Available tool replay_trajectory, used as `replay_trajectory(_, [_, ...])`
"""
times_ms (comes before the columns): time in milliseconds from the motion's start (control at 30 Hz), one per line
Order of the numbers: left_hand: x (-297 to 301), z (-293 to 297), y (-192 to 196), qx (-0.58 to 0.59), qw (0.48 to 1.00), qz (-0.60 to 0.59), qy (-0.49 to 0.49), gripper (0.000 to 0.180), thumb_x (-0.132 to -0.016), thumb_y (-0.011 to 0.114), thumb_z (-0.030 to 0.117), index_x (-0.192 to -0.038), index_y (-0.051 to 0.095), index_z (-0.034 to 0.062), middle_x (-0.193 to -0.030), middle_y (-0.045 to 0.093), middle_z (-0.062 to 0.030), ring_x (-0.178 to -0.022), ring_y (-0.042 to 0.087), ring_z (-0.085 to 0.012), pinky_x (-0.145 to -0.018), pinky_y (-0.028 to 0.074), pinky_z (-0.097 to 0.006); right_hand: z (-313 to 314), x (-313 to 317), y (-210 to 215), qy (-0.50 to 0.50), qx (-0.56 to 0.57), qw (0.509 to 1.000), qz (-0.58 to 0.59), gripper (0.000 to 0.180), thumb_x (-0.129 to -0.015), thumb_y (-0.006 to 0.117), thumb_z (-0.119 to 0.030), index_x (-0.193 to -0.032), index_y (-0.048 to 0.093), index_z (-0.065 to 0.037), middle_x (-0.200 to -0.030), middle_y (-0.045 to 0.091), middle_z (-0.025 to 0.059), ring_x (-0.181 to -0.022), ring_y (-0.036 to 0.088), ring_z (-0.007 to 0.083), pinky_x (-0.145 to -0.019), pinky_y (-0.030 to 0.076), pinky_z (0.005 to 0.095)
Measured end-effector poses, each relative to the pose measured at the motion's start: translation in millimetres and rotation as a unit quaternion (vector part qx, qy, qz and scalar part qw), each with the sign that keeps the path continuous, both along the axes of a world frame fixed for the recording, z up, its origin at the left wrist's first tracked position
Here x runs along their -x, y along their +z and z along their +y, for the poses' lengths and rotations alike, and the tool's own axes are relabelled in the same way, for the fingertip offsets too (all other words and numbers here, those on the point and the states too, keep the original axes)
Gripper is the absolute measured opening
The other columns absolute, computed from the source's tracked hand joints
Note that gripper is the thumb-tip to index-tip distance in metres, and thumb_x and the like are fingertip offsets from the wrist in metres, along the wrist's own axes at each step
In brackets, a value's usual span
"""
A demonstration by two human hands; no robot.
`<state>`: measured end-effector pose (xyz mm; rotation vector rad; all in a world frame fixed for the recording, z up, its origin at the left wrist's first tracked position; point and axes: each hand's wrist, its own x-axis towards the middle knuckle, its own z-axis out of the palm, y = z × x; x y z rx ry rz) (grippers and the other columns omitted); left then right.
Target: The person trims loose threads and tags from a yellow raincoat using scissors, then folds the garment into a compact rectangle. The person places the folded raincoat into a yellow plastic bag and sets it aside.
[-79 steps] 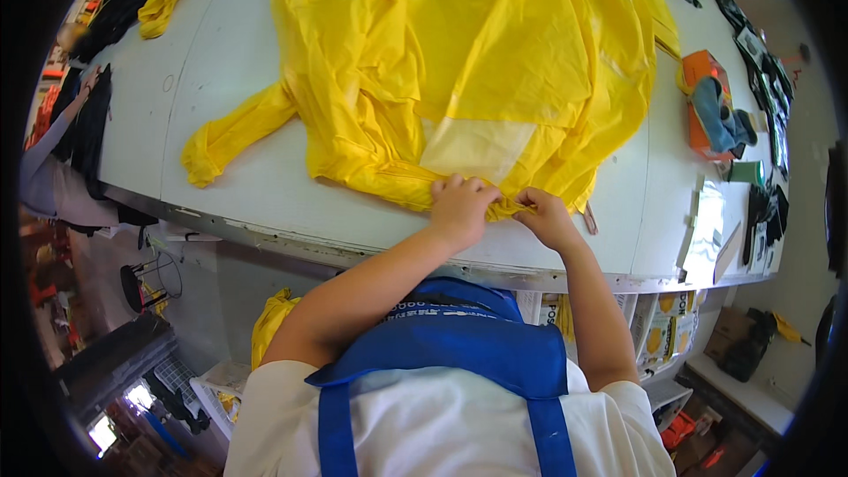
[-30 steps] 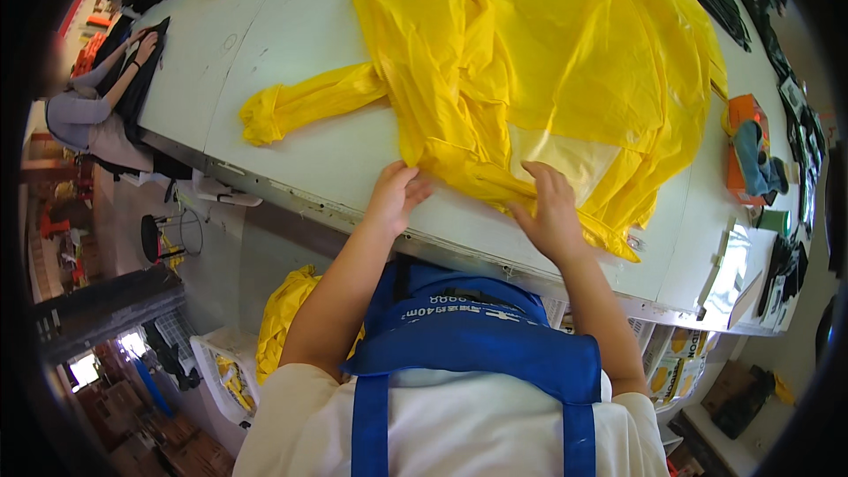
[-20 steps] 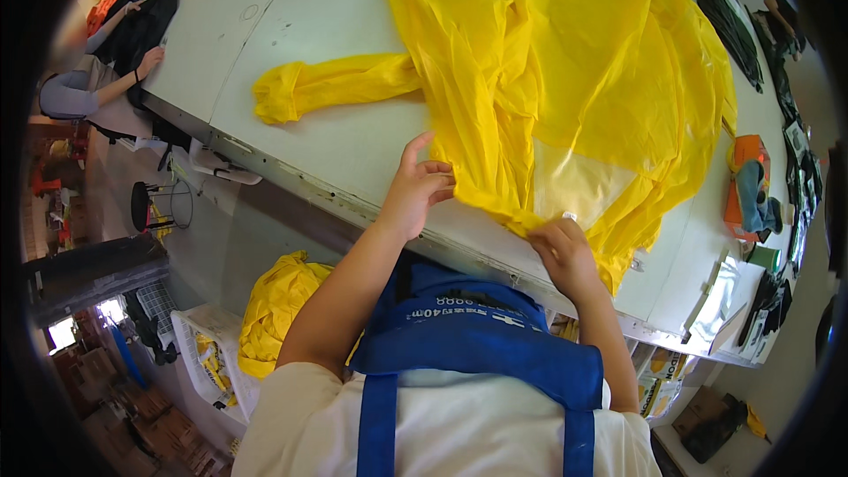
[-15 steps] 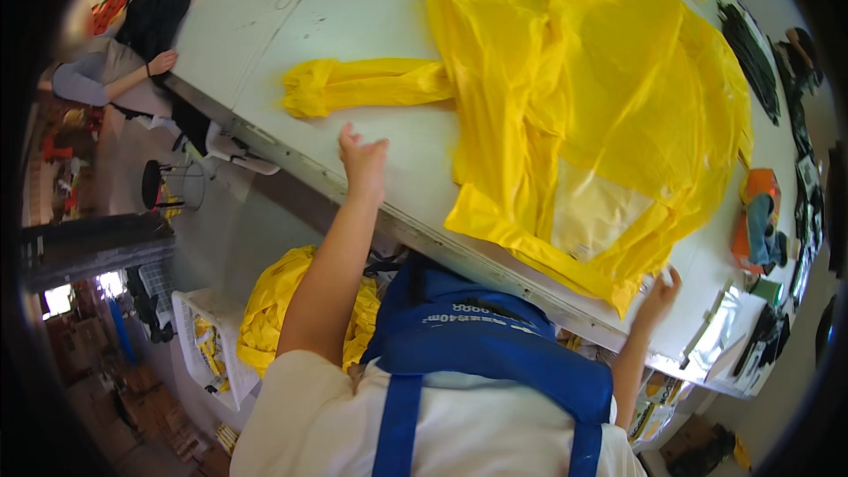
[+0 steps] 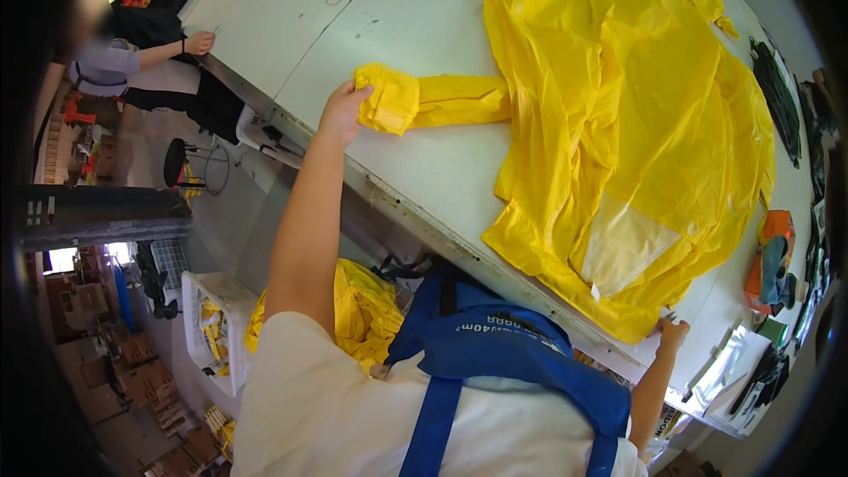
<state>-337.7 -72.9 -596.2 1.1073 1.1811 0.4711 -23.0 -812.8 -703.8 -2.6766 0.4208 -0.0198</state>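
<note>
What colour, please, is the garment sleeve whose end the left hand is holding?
The garment sleeve is yellow, seen best in the head view.

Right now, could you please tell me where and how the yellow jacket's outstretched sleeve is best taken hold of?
Probably by the cuff, from the person's left, where the left hand is. The yellow sleeve lies on the table pointing left from the yellow jacket, so that end sticks out, and its wider, gathered folds should offer more to pinch.

Head view: single wide fisheye, worn high, looking steeply down past blue apron (image 5: 530,380) onto nearby table (image 5: 424,31).
</note>
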Motion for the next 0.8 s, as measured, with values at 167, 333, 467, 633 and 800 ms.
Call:
replay_trajectory(167, [-20,-61,96,-0.059,0.983,-0.150,-0.089,0.024,-0.093,0.054,0.018,-0.115,0.052,0.0081,-0.104,0.061,-0.0037,-0.095,0.059,-0.0125,-0.080,0.049,-0.030,4,-10,43,-0.058,-0.369,0.928,-0.007,0.022,-0.085,0.057,-0.007,-0.105,0.051,-0.004,-0.088,0.056,0.0071,-0.070,0.056,0.0150,-0.060,0.048,0.0280])
replay_trajectory(333, [-70,-111,158,-0.017,0.936,-0.208,-0.283,0.023,-0.094,0.051,0.014,-0.115,0.051,0.0059,-0.108,0.061,-0.0037,-0.096,0.061,-0.0109,-0.081,0.051,-0.026,198,41,182,0.198,-0.540,0.810,-0.119,0.008,-0.091,0.049,-0.010,-0.100,0.049,-0.009,-0.081,0.053,0.0037,-0.067,0.051,0.0120,-0.053,0.047,0.0256])
replay_trajectory(467, [-121,-151,168,0.092,0.895,-0.190,-0.394,0.025,-0.094,0.052,0.014,-0.117,0.050,0.0049,-0.107,0.061,-0.0046,-0.093,0.061,-0.0111,-0.080,0.051,-0.026,322,114,228,0.475,-0.492,0.721,-0.112,0.035,-0.071,0.066,0.005,-0.103,0.056,-0.007,-0.092,0.050,0.0045,-0.067,0.043,0.0089,-0.052,0.036,0.0208])
replay_trajectory(633, [-148,-184,162,0.075,0.908,-0.159,-0.380,0.029,-0.092,0.054,0.018,-0.117,0.049,0.0032,-0.098,0.059,-0.0032,-0.087,0.058,-0.0127,-0.078,0.048,-0.027,357,114,243,0.596,-0.258,0.707,-0.279,0.043,-0.059,0.069,0.007,-0.099,0.063,-0.007,-0.081,0.052,0.0089,-0.066,0.053,0.0221,-0.058,0.045,0.0280])
replay_trajectory(800, [-80,-219,116,-0.081,0.903,-0.302,-0.296,0.036,-0.092,0.057,0.029,-0.112,0.052,0.0004,-0.097,0.058,-0.0070,-0.086,0.054,-0.0138,-0.078,0.045,-0.029,340,102,241,0.470,-0.277,0.808,-0.225,0.026,-0.064,0.064,0.008,-0.087,0.061,-0.004,-0.077,0.054,0.0085,-0.062,0.052,0.0185,-0.054,0.043,0.0272])
